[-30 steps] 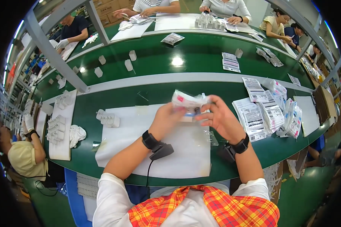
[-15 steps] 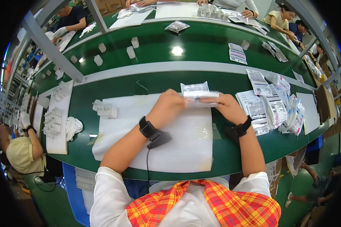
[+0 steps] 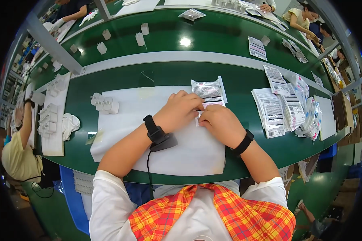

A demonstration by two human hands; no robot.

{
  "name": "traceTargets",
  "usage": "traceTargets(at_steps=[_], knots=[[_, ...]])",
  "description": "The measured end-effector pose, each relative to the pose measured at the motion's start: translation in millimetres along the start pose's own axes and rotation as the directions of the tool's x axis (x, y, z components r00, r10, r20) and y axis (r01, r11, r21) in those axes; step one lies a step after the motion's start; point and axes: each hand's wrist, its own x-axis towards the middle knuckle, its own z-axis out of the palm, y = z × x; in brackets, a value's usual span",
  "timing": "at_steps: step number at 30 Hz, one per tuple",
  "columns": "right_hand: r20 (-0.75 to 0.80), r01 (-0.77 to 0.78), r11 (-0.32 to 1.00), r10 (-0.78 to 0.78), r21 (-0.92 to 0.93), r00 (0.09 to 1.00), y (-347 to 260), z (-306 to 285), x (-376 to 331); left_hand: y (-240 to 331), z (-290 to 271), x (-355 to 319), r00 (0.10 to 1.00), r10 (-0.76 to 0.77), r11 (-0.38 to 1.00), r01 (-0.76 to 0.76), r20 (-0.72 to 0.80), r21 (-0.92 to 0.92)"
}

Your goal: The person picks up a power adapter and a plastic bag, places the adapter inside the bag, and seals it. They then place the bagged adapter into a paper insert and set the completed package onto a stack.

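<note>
A silver printed pouch (image 3: 207, 89) lies at the far edge of the white sheet (image 3: 157, 144), with a clear strip along its right side. My left hand (image 3: 180, 110) is closed with fingertips pinching at the pouch's near end. Close beside it, my right hand (image 3: 223, 125) is also closed, its thumb and fingers pressed together on packaging there. A small pale bit of packaging shows below the fingertips. My fingers hide most of what they grip, and whether a second pouch lies there I cannot tell.
Stacked printed pouches (image 3: 269, 110) and a loose heap of them (image 3: 309, 118) lie at the right. White plastic pieces (image 3: 104, 103) stand on the sheet's left corner. A white board (image 3: 52, 146) with similar pieces and a crumpled white glove (image 3: 70, 124) are farther left. A metal rail (image 3: 169, 57) crosses beyond.
The pouch packaging that both hands held raised and stretched level is now down at the sheet. My hands have come closer together and lower, fingertips nearly meeting. The printed pouch beyond shows more fully.
</note>
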Motion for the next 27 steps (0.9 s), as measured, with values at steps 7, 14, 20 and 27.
traceTargets(at_steps=[7,14,20,27], knots=[[-0.095,0.052,0.998,-0.056,-0.040,0.994,-5,7,0,-3,2,-2,1.000,0.002,1.000,-0.001,0.009,-0.010],[-0.130,0.030,0.998,-0.037,-0.052,0.991,-5,7,-8,-3,2,-4,1.000,0.006,1.000,-0.006,0.003,-0.013],[-0.036,0.138,0.990,-0.139,-0.016,0.990,4,-10,-11,0,5,3,1.000,0.027,0.999,-0.027,0.011,-0.021],[-0.413,-0.349,0.803,0.561,0.484,0.718,91,-131,-245,4,-6,-8,0.998,0.061,0.998,-0.061,-0.021,-0.003]])
